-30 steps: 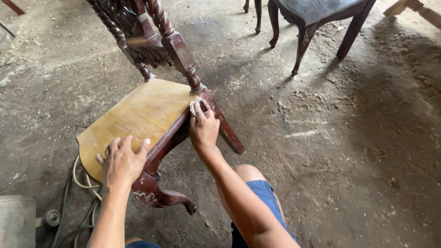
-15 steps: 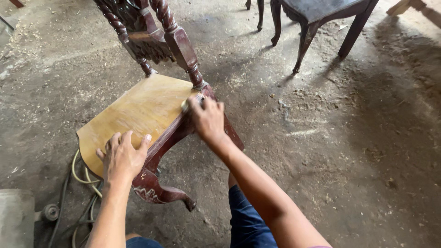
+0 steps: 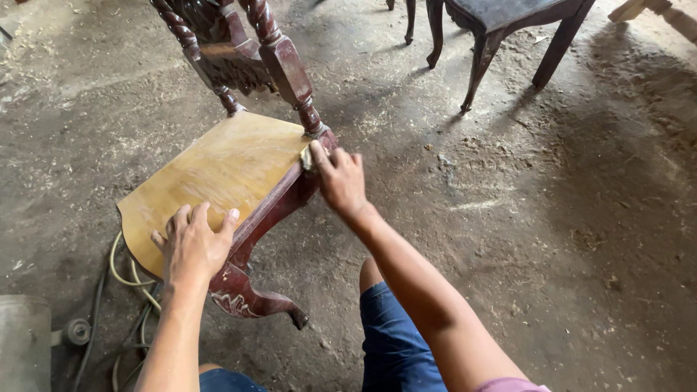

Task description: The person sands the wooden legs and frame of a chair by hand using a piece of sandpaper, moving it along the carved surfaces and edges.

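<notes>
Here the right hand [image 3: 340,180] presses a pad [image 3: 307,157] against the chair rail [image 3: 279,203].

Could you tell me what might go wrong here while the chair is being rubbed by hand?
The chair looks tipped and steadied only by the left hand flat on its seat, so it might slip or rock. The right hand presses a small pad at the rail corner, so knuckles could scrape the carved post. Cables on the floor could snag.

Open dirt floor [image 3: 581,239] right of the chair [image 3: 218,167]; hoses [image 3: 123,276] crowd its left.
</notes>
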